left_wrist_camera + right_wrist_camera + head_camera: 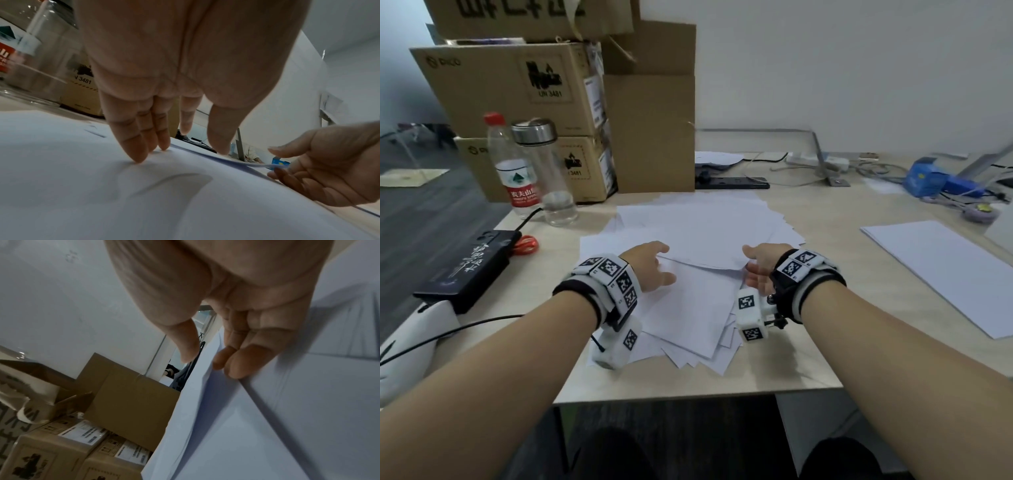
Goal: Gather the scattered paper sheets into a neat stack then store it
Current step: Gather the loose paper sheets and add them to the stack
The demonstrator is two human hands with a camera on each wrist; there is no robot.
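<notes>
The left hand [164,73] is pressed flat on the scattered sheets [698,240]; opposite, one sheet's right edge is lightly pinched by the right hand [760,265], the pile lying between.

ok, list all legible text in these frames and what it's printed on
"UN 3481": hazard label on the upper cardboard box.
"3481": the same kind of label on the lower cardboard box, partly behind the clear glass bottle.
"PICO": logo on the upper cardboard box, faint.
"农夫山": red label of the plastic water bottle.
Large print on the top box: cut off, unreadable.
Script on the black case and white shipping stickers: too blurred.
</notes>
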